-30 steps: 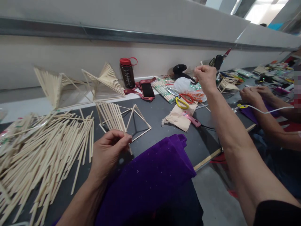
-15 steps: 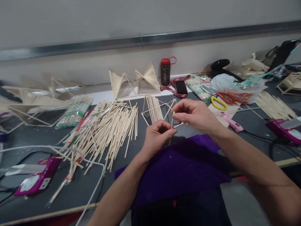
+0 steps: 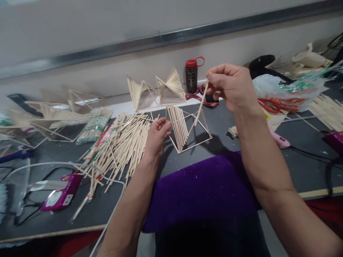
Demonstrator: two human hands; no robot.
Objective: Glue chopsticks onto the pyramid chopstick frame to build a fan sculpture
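Observation:
Pinched at its upper end in my right hand (image 3: 232, 85) is a thin wooden chopstick (image 3: 202, 103), slanting down in front of a stick frame (image 3: 197, 145). The frame stands on the dark table with a row of parallel sticks (image 3: 178, 125) fixed across its left side. Just left of that row is my left hand (image 3: 157, 134), fingers loosely bent and apart, with nothing visible in them. Whether its fingertips touch the frame I cannot tell. A large pile of loose chopsticks (image 3: 125, 142) lies left of this hand.
Two finished-looking twisted stick models (image 3: 171, 87) stand by the wall near a red-capped bottle (image 3: 191, 76). Pink glue gun (image 3: 280, 139) and red-handled scissors (image 3: 269, 105) lie right. A magenta device (image 3: 63, 192) with cables sits left. Purple cloth (image 3: 198, 189) covers my lap.
My right hand has lifted the chopstick up, away from my left hand. My left hand has let go of it and moved left, beside the stick frame. The view has shifted slightly.

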